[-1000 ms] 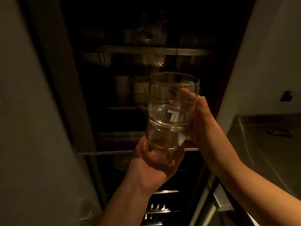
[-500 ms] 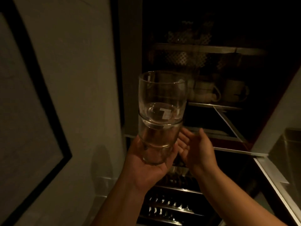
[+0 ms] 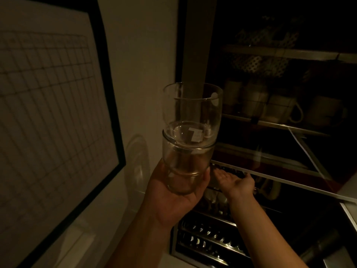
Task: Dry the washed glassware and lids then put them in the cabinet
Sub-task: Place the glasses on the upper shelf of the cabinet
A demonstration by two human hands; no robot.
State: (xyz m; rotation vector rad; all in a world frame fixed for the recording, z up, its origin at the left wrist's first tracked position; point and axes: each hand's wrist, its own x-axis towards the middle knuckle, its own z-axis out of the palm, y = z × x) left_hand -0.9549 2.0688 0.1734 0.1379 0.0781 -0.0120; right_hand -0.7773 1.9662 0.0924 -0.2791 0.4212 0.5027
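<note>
Two clear glasses are stacked, the upper glass nested in the lower glass. A small white sticker shows at the upper one's base. My left hand is shut around the lower glass from below, holding the stack upright in front of the dark open cabinet. My right hand is off the glasses, palm up with fingers apart, reaching to the edge of a lower cabinet shelf to the right of the stack.
White mugs stand on a cabinet shelf behind the glasses. Lower racks hold shiny glassware. A framed grid chart hangs on the wall at left. A counter edge shows at right.
My right hand let go of the upper glass and dropped down toward the lower shelf. The view swung left, bringing the framed chart into sight.
</note>
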